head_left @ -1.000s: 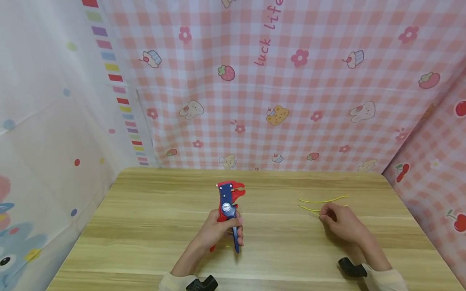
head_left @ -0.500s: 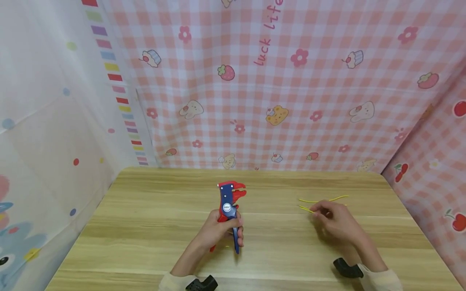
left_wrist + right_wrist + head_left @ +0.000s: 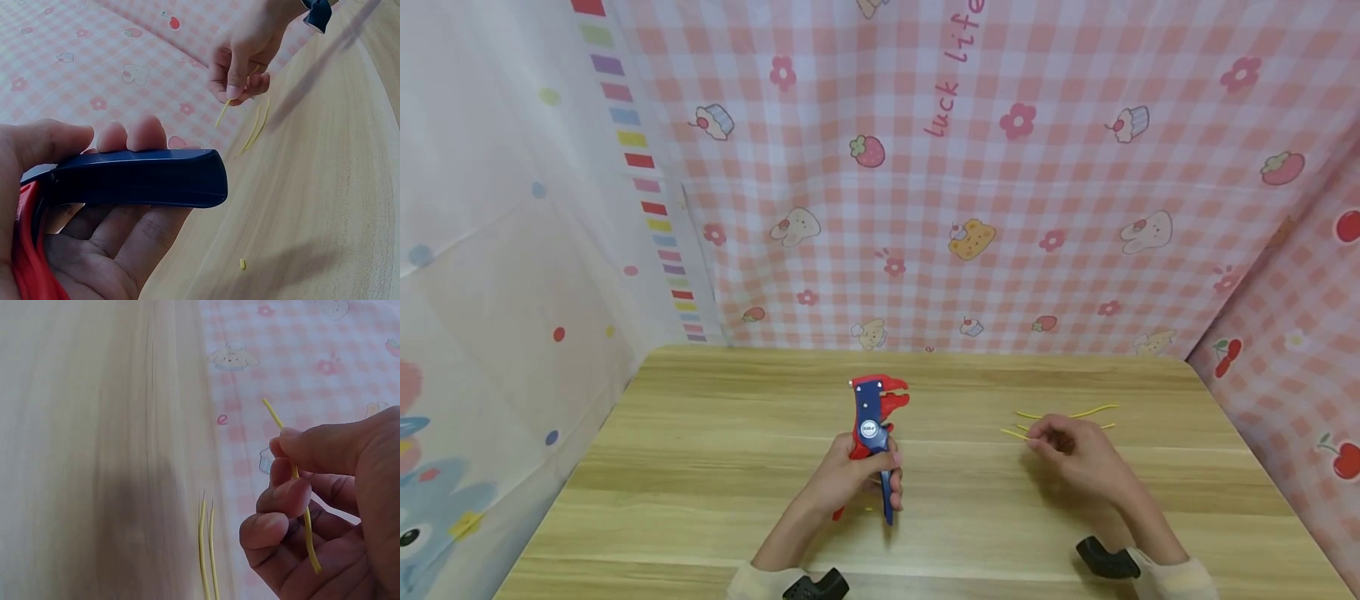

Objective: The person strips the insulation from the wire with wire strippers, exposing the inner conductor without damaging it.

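Pink-and-white gingham cloth, printed with cupcakes, flowers and strawberries, hangs beyond the red-and-blue hand tool, the landmark for all positions; beneath the tool is a worktop of pale, streaked wood grain. Tool: smooth and hard-looking, with a flat blue body bearing one round white label, a channel-shaped blue handle, and two blunt red jaws standing slightly apart. Yellow wires: three in all, each thin and round in section. One, the held wire, is raised above the worktop to the right of the tool. Two loose wires lie gently curved, farther right of the tool, with fine hair-like strands at one end of each. One short yellow piece lies on the worktop below the tool's handles. Left-hand grip: curled round the tool's handles, the tool's head projecting beyond it. Right-hand grip: well to the right of the tool, closed to a pinch; thumb and fingers take the held wire, one end extending past the thumb tip, the other passing inside the curled fingers. Two black wrist pieces sit nearer the person than the tool.
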Tool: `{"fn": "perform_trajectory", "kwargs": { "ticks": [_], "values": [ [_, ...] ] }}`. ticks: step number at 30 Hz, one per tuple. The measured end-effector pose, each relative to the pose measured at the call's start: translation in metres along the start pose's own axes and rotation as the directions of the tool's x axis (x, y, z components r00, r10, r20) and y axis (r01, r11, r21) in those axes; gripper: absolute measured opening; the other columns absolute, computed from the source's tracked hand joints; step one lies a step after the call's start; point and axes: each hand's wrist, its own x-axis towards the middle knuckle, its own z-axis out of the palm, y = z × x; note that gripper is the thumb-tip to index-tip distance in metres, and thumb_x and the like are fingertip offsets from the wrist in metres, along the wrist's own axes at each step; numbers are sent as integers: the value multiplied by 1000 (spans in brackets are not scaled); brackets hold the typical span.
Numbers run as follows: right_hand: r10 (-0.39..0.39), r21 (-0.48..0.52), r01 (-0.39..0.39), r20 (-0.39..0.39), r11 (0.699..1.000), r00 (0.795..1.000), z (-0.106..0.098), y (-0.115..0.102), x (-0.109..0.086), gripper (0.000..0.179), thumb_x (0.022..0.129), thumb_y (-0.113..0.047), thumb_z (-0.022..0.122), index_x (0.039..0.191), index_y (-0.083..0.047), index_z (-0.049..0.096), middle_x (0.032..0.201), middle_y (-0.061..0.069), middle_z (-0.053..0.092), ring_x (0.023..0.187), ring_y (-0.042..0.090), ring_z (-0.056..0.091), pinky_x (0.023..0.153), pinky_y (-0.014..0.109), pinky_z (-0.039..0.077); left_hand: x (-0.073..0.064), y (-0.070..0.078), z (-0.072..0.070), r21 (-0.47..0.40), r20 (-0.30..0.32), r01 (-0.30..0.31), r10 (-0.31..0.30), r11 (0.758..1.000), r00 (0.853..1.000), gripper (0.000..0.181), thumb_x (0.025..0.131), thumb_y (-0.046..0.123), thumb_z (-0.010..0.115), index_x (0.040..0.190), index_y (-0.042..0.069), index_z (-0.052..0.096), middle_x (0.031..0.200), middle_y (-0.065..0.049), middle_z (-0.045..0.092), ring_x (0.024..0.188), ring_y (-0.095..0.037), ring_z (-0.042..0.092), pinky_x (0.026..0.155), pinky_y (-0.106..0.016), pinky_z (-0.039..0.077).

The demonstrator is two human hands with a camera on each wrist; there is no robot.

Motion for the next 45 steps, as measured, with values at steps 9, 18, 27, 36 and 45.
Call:
{"fn": "perform_trajectory", "kwargs": {
  "ticks": [9, 18, 27, 36, 45],
  "values": [
    [-41, 42, 41, -1, 998, 999, 5, -17, 5, 8, 97, -18, 72, 95, -10, 71, 76, -2, 65, 65, 0, 51, 56, 20, 45, -2, 1, 0, 8, 14, 14, -14, 1000, 1000, 25, 98, 19, 68, 107, 1, 54, 74, -2, 69, 65, -17, 73, 75, -41, 66],
    [-41, 79, 40, 14, 996, 999, 12, -32, 10, 5, 98, -17, 70, 97, -11, 71, 84, 3, 69, 72, 1, 59, 65, 20, 54, -3, 2, 0, 1, 27, 10, -10, 1000, 1000, 18, 100, 19, 66, 105, 5, 56, 74, -2, 69, 66, -17, 73, 75, -41, 66],
    [-62, 96, 60, 10, 994, 998, 15, -45, 12, 5, 99, -15, 69, 95, -18, 70, 84, 1, 68, 72, 2, 57, 64, 21, 55, -4, 2, 2, 0, 62, 2, -1, 1000, 998, 16, 99, 19, 67, 102, 6, 58, 76, -2, 70, 67, -17, 73, 75, -41, 66],
    [-70, 119, 68, 14, 991, 997, 15, -60, 16, 6, 98, -14, 70, 95, -20, 70, 83, -1, 67, 74, 2, 57, 68, 20, 57, -2, 2, 3, 1, 81, -22, 22, 1000, 996, 19, 99, 17, 67, 101, 2, 56, 76, -2, 70, 67, -16, 73, 72, -41, 66],
    [-75, 140, 74, 7, 987, 997, 17, -69, 21, 6, 99, -18, 70, 93, -20, 70, 81, -7, 66, 72, 3, 56, 65, 20, 55, -2, 3, 6, -12, 91, -20, 21, 1000, 996, 10, 104, 14, 60, 107, 6, 55, 81, -2, 71, 71, -18, 75, 79, -46, 65]
  ]
}}
